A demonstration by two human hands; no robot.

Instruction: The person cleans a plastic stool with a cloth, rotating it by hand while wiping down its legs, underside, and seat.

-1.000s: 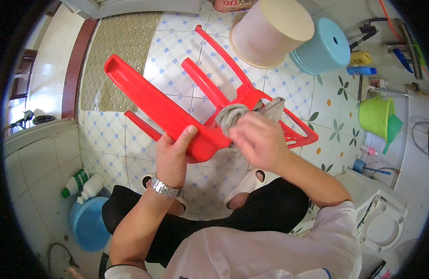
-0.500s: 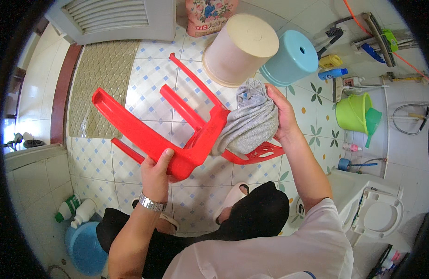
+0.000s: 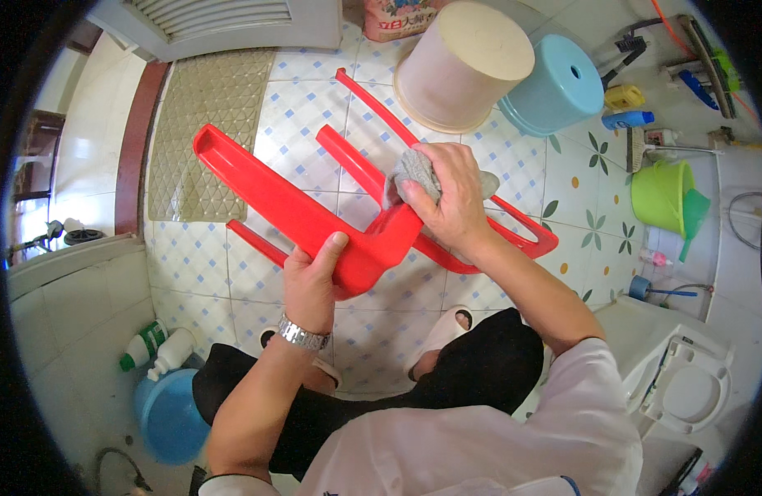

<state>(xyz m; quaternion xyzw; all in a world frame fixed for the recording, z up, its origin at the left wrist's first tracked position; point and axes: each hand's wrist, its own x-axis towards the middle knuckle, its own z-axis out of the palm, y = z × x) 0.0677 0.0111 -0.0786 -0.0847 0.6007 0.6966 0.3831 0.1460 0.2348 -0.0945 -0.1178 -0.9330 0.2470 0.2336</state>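
A red plastic stool is held tipped on its side above the tiled bathroom floor, legs pointing up and away from the person. The left hand is closed around the stool's lower edge, thumb lying up along the red plastic. The right hand is clenched on a grey cloth and presses it against the stool where a leg meets the seat.

Two buckets stand upside down on the floor just beyond the stool: a cream bucket and, touching it on the right, a light blue bucket; turned over, neither shows any contents. A green bucket stands upright at the right, with what looks like a green scoop resting in it, though the view near the rim is too bent to be sure. A blue basin sits at lower left, its inside mostly hidden by the person's knee.

Two green-capped bottles lie just beside the basin. A beige mat covers the floor to the left of the stool. A white toilet is at lower right. Two pale slippers show under the stool.
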